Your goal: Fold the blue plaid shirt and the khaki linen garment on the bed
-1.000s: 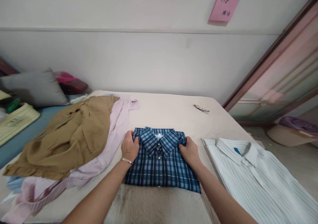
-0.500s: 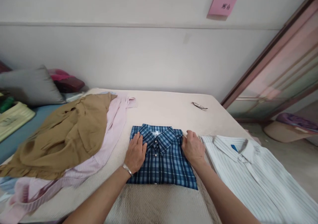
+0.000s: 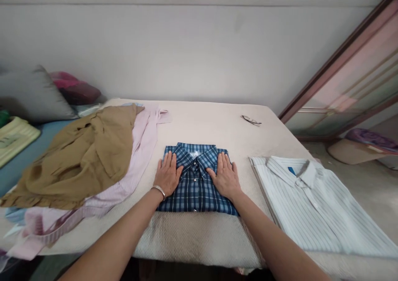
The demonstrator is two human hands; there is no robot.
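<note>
A folded blue plaid shirt (image 3: 195, 196) lies collar-up in front of me on the cream cloth-covered table (image 3: 205, 121). My left hand (image 3: 168, 175) rests flat on its left side, fingers stretched out beside the collar; a silver bracelet (image 3: 159, 191) circles that wrist. On the shirt's right side, my right hand (image 3: 226, 176) lies flat with its thumb spread toward the collar. Both palms press on the fabric without gripping it. The buttons down the front show between my hands.
To the right lies a folded white striped shirt (image 3: 314, 214). On the left, a brown garment (image 3: 83, 160) is heaped over a pink garment (image 3: 144, 135). Eyeglasses (image 3: 251, 120) sit toward the back right. A grey pillow (image 3: 34, 94) leans beyond the left edge.
My right hand has moved from the shirt's right edge onto its front and flattened out. My left hand stays on the left side. The view has tilted downward, showing the table's front edge.
</note>
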